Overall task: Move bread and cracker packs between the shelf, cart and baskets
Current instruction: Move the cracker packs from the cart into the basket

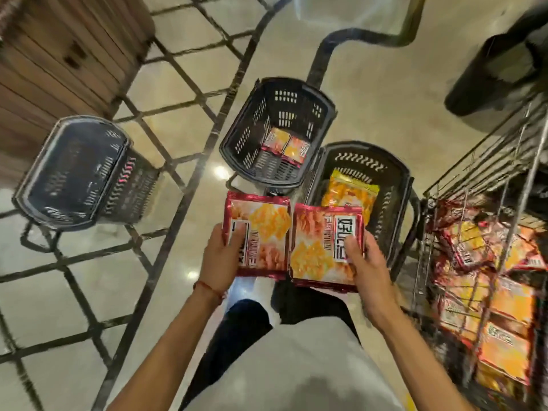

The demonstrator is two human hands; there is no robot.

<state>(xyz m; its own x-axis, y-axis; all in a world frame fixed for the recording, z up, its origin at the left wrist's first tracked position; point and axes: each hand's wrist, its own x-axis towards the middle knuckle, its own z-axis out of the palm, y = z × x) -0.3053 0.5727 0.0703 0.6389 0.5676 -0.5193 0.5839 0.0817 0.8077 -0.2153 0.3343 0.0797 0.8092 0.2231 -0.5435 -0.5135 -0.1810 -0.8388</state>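
My left hand (221, 256) grips a red cracker pack (261, 232) by its near left edge, thumb on top. Beside it, my right hand (363, 262) holds a second red cracker pack (320, 247), thumb pressed on its label. Both packs hover over the floor just in front of two black baskets. The middle basket (252, 126) holds two small red packs (286, 145). The right basket (397, 185) holds a yellow pack (348, 194). A wire cart (486, 262) at the right is filled with several red and orange packs.
A third black basket (74, 173) stands apart on the tiled floor at the left. Wooden panelling (59, 54) fills the upper left corner. A dark bin (501, 69) sits at the upper right behind the cart. A long black basket handle (323, 51) stretches away across the floor.
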